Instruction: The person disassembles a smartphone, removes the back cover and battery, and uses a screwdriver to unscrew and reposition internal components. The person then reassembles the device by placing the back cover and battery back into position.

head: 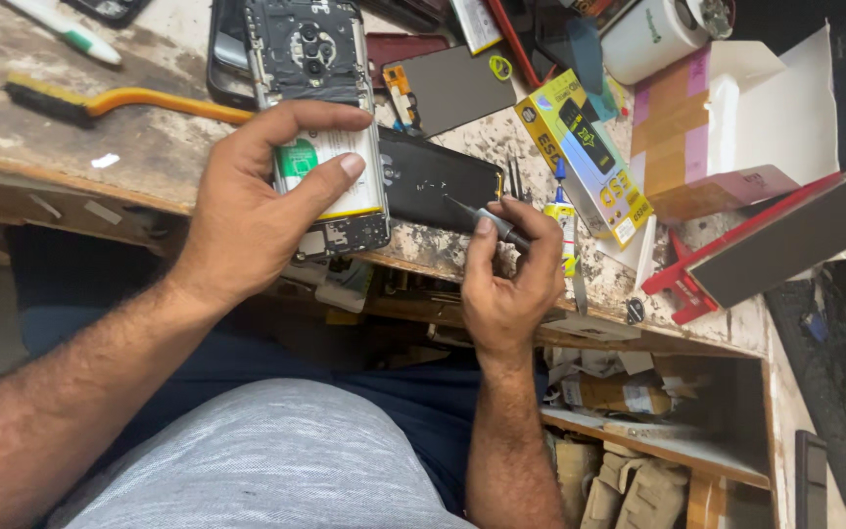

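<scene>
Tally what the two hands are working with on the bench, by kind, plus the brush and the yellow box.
Opened phone under the left hand: 1
Black back cover: 1
Screwdriver in the right hand: 1
Yellow-handled brush: 1
Yellow box: 1
Total: 5

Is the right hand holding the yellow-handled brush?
No, the right hand grips a small screwdriver; the brush lies untouched on the bench.
</scene>
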